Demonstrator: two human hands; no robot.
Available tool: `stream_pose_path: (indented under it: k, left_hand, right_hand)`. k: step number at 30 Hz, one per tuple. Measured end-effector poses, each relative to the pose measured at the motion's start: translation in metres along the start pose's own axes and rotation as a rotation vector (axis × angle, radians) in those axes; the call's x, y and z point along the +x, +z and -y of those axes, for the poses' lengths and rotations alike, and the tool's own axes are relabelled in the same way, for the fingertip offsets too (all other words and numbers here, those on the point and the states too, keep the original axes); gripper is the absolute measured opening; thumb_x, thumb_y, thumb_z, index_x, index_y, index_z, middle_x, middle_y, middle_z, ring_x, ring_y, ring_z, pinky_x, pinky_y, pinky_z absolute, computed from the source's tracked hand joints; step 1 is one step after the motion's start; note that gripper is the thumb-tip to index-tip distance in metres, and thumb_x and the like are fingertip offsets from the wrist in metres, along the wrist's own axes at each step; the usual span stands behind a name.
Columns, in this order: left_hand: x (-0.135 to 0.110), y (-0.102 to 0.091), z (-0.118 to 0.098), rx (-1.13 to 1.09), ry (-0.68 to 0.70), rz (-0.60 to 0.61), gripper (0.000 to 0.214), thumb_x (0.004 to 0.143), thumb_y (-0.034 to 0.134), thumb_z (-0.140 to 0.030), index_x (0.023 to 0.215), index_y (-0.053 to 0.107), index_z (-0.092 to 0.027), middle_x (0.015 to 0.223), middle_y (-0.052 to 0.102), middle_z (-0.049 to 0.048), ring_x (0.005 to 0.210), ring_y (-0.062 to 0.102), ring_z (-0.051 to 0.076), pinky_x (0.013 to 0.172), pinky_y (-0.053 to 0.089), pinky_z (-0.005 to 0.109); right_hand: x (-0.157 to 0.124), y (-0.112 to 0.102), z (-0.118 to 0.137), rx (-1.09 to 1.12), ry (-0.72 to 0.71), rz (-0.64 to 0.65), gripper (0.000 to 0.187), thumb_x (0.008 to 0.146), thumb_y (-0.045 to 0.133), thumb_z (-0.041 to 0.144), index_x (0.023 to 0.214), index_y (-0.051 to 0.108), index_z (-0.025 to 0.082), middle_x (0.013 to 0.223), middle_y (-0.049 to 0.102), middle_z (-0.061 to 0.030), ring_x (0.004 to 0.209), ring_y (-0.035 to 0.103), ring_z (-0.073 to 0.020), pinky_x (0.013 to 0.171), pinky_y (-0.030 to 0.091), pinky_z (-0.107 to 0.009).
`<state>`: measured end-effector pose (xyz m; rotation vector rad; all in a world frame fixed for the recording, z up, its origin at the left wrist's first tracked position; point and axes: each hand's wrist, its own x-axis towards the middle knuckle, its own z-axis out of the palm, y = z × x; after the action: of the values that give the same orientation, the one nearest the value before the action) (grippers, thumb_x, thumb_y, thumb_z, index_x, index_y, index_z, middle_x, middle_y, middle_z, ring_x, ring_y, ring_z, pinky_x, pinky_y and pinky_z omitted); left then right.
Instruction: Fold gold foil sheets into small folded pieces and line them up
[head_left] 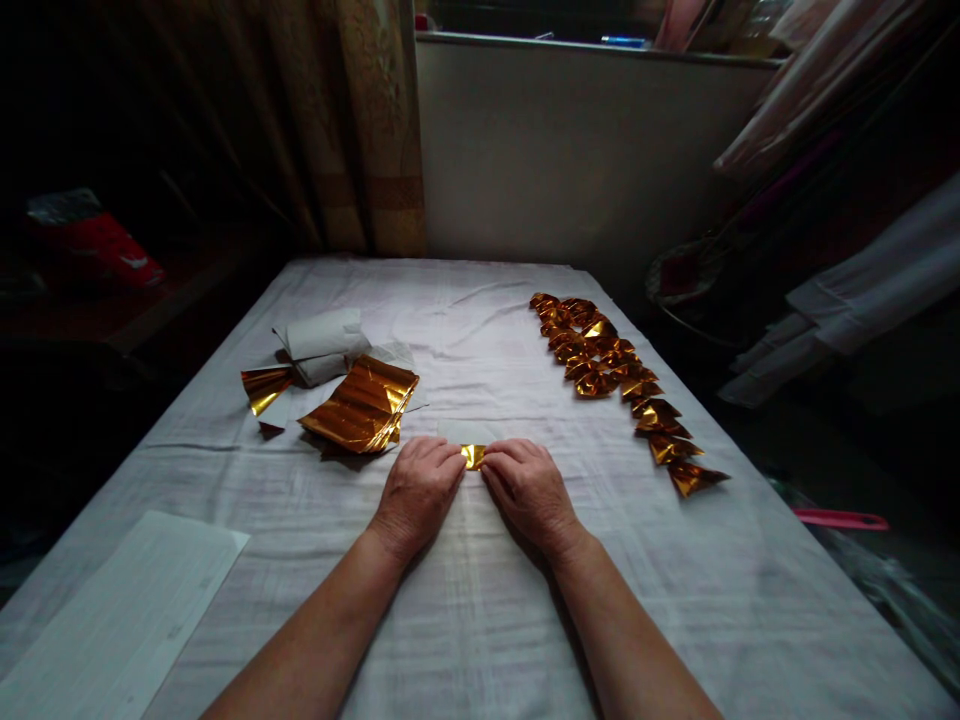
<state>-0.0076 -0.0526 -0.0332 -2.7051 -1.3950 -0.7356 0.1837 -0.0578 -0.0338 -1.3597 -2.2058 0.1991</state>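
Between my two hands, a small strip of gold foil paper [472, 457] shows on the cloth. My left hand [424, 485] has its fingers closed on the strip's left end, and my right hand [531, 488] grips the right end the same way. Most of the strip is hidden under the fingers. Just left of my left hand lies a stack of gold foil sheets [364, 405], slightly fanned. Off to the right, several folded gold foil pieces [592, 345] sit in two rows, pinched and pointed at their ends.
A white cloth [480, 620] covers the table. Behind the stack are a folded white paper bundle [322, 340] and a curled foil sheet [266, 388]. A printed white sheet [127, 620] lies at the near left. Past the right edge is a pink handle [840, 519].
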Motion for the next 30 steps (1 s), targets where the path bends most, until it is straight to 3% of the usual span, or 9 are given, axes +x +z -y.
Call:
stream_pose_path:
  k: [3,7,16,23,30]
  left_hand:
    - [-0.001,0.000,-0.002,-0.027,-0.014,0.025,0.014,0.095,0.054,-0.022,0.100,0.067,-0.020,0.102,0.072,0.0052,0.096,0.064,0.021,0.086,0.046,0.037]
    - [0.000,0.000,0.000,-0.027,-0.028,0.010,0.013,0.094,0.056,-0.026,0.100,0.066,-0.021,0.101,0.073,0.0038,0.093,0.065,0.020,0.084,0.045,0.037]
    - [0.001,0.006,0.007,0.014,-0.031,-0.053,0.019,0.098,0.050,-0.027,0.090,0.066,-0.022,0.093,0.075,0.0018,0.085,0.066,0.017,0.090,0.044,0.036]
    - [-0.003,0.000,0.003,-0.033,0.005,-0.010,0.015,0.095,0.053,-0.026,0.100,0.067,-0.022,0.103,0.072,0.0040,0.096,0.064,0.020,0.095,0.043,0.040]
    - [-0.021,-0.003,-0.008,-0.022,0.006,0.054,0.033,0.093,0.055,-0.031,0.124,0.063,-0.025,0.127,0.063,0.0079,0.122,0.052,0.027,0.107,0.037,0.048]
  right_hand:
    - [0.000,-0.002,-0.002,0.052,0.019,0.006,0.010,0.089,0.062,0.022,0.094,0.070,0.023,0.106,0.071,-0.0046,0.098,0.061,-0.0209,0.088,0.044,-0.036]
    - [-0.003,-0.002,-0.006,0.063,0.021,-0.005,0.019,0.084,0.069,0.025,0.103,0.070,0.024,0.112,0.070,-0.0060,0.104,0.060,-0.0232,0.091,0.045,-0.039]
    - [-0.003,0.005,-0.014,-0.016,0.024,-0.079,0.019,0.090,0.061,0.021,0.106,0.071,0.024,0.109,0.071,-0.0062,0.099,0.062,-0.0227,0.085,0.046,-0.037]
    - [-0.006,0.005,-0.022,0.004,-0.005,-0.131,0.011,0.090,0.064,0.026,0.092,0.075,0.027,0.098,0.073,-0.0038,0.090,0.063,-0.0199,0.081,0.046,-0.034]
    - [-0.007,0.006,-0.007,0.101,-0.093,-0.054,0.011,0.091,0.064,0.031,0.091,0.075,0.028,0.097,0.073,-0.0025,0.091,0.062,-0.0183,0.083,0.045,-0.033]
